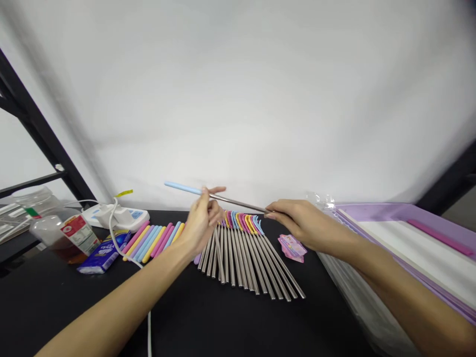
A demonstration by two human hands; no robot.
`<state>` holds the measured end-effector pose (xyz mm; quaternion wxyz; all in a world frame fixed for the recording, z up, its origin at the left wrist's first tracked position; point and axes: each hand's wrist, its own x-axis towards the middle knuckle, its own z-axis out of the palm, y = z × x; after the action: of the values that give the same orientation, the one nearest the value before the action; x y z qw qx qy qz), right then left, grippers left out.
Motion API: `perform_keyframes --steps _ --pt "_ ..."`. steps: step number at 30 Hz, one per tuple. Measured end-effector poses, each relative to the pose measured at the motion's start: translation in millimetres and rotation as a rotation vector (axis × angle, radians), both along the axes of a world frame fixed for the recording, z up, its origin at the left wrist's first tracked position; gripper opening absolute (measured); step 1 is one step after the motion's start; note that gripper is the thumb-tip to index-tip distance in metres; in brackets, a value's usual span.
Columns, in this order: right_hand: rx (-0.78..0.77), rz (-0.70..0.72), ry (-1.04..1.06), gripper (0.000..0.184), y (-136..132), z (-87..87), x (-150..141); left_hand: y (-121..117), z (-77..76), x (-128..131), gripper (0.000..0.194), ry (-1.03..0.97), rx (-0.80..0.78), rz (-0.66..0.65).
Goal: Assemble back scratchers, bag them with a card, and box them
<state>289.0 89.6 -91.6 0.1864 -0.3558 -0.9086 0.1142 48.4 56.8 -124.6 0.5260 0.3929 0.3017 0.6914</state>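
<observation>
My left hand pinches a thin metal rod with a light-blue handle sleeve, just where sleeve and bare metal meet. My right hand grips the rod's other end, and its fingers hide that tip. The rod is held in the air, sloping down to the right. Below it, a fanned row of similar metal rods lies on the black table, their curved coloured ends toward the wall. Beside my left wrist lie several loose coloured sleeves in pink, yellow, blue and purple.
At left stand a plastic jar, a blue packet and a white power strip with a white cable. Pink cards lie near my right hand. Clear plastic bags and a purple box are at right.
</observation>
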Motion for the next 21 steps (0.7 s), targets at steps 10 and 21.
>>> perform_keyframes --steps 10,21 --pt "0.071 -0.085 -0.066 0.035 -2.1 7.9 9.3 -3.7 -0.6 2.9 0.051 0.035 -0.026 0.001" --pt "0.042 -0.069 -0.023 0.03 -1.1 7.0 5.6 -4.1 7.9 16.3 0.05 0.108 -0.003 -0.038"
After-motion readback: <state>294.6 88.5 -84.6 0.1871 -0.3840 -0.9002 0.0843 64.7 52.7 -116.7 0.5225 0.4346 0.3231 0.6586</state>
